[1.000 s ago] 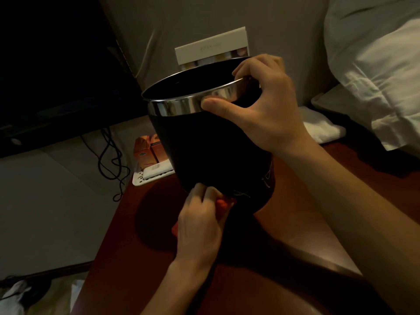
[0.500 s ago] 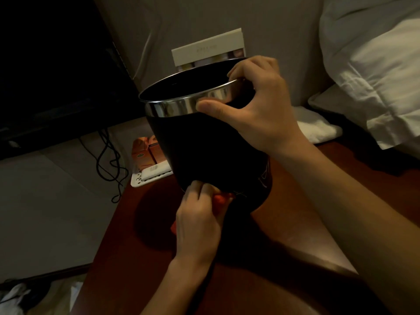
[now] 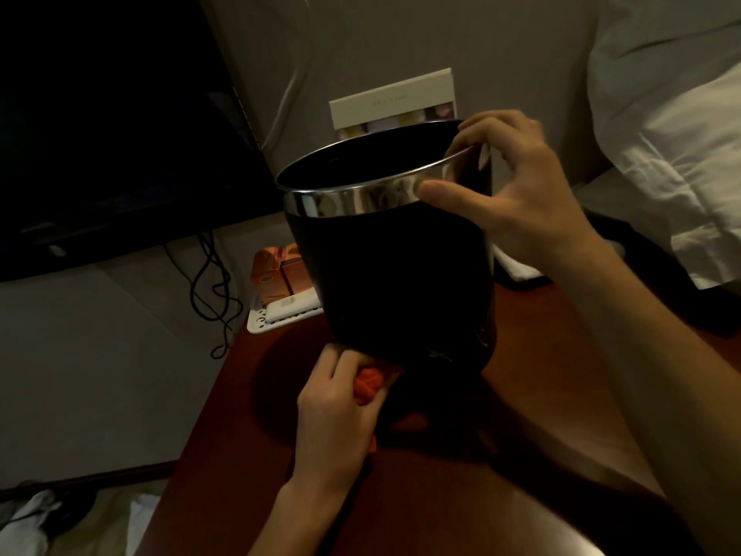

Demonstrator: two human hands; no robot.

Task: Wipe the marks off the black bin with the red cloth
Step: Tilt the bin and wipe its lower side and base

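The black bin (image 3: 397, 282) with a shiny metal rim is tilted above the reddish-brown table (image 3: 240, 455). My right hand (image 3: 509, 202) grips its rim, thumb on the outside and fingers curled inside. Faint pale marks (image 3: 439, 355) show low on the bin's wall near the base. My left hand (image 3: 337, 411) holds the bunched red cloth (image 3: 371, 385) against the bin's lower edge, just left of those marks. Most of the cloth is hidden under my fingers.
A white tray (image 3: 256, 321) with orange packets (image 3: 272, 272) and a white pad sits at the table's far left corner. Black cables (image 3: 212, 282) hang beside it. A cream box (image 3: 391, 100) stands behind the bin. White pillows (image 3: 673, 126) lie right; a dark screen (image 3: 112, 122) left.
The bin has tipped a little more upright in my right hand. My left hand with the red cloth has slid slightly down and left along the bin's base.
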